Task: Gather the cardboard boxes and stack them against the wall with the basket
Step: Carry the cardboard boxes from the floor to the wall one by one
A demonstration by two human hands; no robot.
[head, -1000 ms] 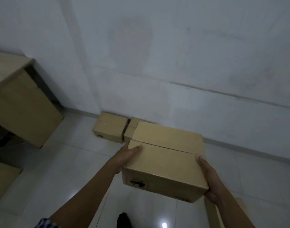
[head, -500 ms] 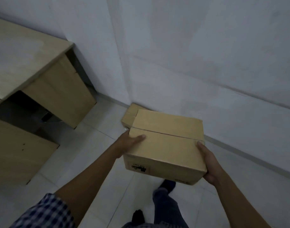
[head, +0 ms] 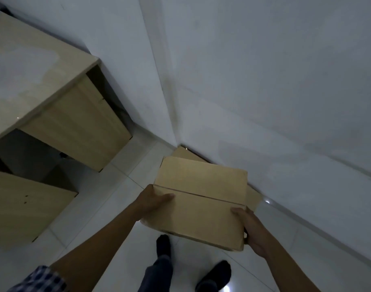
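Pale walls (head: 264, 81) meet at a corner above a white tiled floor (head: 117, 197), with a wooden tabletop (head: 33, 70) standing to the left. A person looks down at a closed cardboard box (head: 199, 199) carried in front of them, above the floor. The left hand (head: 153, 201) has its grip closed on the box's left edge, thumb lying across the top flap. The right hand (head: 252, 230) is closed on the near right corner, fingers wrapped underneath.

Compared with a second ago, the corner has come much closer and the view looks more steeply down; two dark-socked feet (head: 214, 275) now show below the box. Two other boxes (head: 182, 153) resting on the floor against the wall were plainly visible then; now the carried box covers most of them, with only slivers showing at its far edge and its right side.

That suggests the box is nearly over the pile and is probably about to be lowered onto it. No basket is in view.
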